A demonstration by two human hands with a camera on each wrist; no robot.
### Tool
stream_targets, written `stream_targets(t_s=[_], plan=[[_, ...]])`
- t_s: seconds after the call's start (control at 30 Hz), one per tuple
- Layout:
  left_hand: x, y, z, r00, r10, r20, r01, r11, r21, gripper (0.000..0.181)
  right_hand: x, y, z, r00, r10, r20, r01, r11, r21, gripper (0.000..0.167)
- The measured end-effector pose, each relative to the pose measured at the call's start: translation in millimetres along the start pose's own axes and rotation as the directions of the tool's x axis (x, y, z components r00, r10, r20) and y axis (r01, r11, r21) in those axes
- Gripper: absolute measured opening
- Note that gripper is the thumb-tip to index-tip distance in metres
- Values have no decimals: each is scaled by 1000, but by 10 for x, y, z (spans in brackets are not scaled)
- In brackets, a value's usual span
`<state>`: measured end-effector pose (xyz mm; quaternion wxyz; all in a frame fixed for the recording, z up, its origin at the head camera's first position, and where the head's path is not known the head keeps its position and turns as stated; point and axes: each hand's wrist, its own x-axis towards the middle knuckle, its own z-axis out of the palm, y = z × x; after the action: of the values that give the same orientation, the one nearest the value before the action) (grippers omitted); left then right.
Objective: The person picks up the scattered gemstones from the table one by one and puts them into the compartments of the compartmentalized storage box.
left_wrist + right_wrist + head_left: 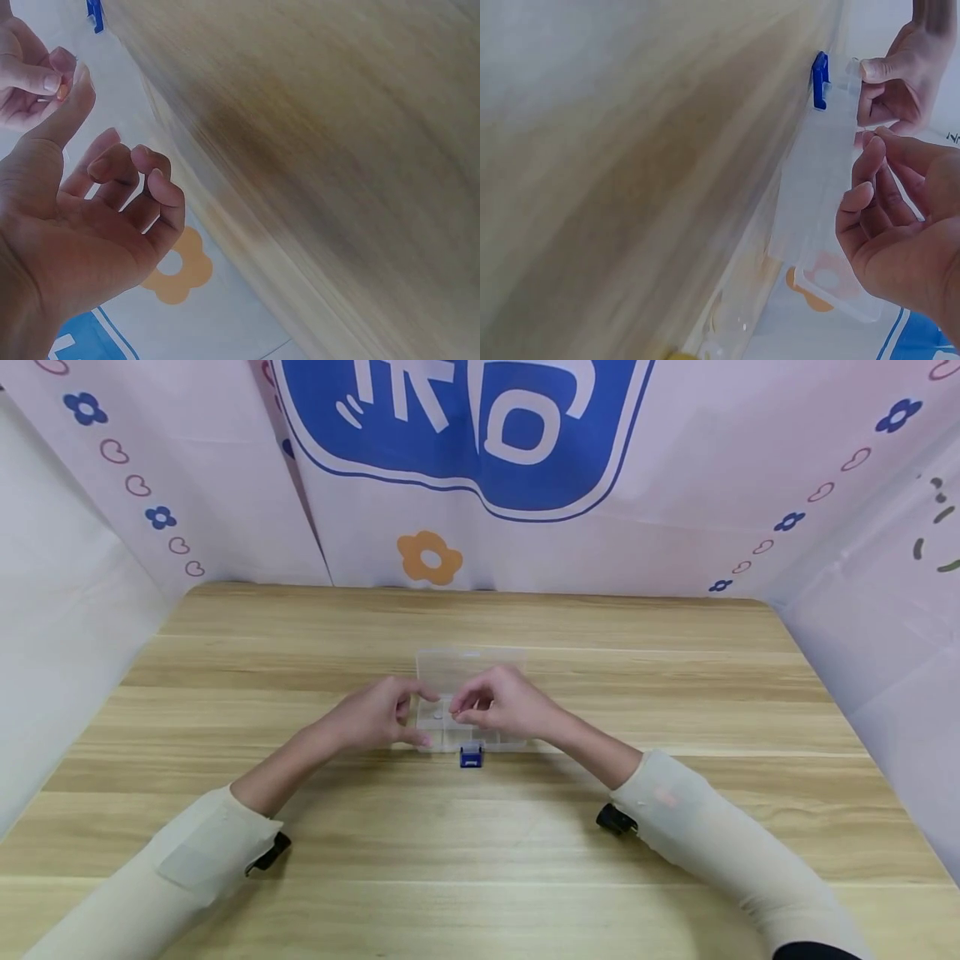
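Over clear box (456, 740), right hand (507, 702) curled, pinching orange piece (62, 92)

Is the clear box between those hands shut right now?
No, the head view shows the clear box with its lid open on the far side, opposite the blue latch.

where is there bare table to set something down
The table is bare in front of the blue piece, between left sleeve and right sleeve, and behind the clear box up to the backdrop. More room lies between each sleeve and the nearer side edge. It is crowded at the box: left hand at its left end, right hand over it.
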<state>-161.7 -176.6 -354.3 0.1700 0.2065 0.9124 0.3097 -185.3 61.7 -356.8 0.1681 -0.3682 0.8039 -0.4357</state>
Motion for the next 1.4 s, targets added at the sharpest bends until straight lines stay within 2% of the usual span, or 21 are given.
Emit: stream_targets(t_s=[0.47,0.7,0.93,1.4], plan=[[-12,-21,9,1000,17,-1,-17,1000,5,61,127,-55,139,1000,24,19,-23,997,-70,10],[-15,-10,-1,1000,4,-5,-4,1000,21,63,182,-109,182,999,14,40,-9,994,-111,9],[-23,-18,0,1000,16,-7,-16,1000,16,59,200,-150,205,999,-19,51,25,992,-127,10],[-19,-14,2,1000,8,-7,-8,1000,16,57,215,-155,211,999,-4,55,11,991,-132,13]])
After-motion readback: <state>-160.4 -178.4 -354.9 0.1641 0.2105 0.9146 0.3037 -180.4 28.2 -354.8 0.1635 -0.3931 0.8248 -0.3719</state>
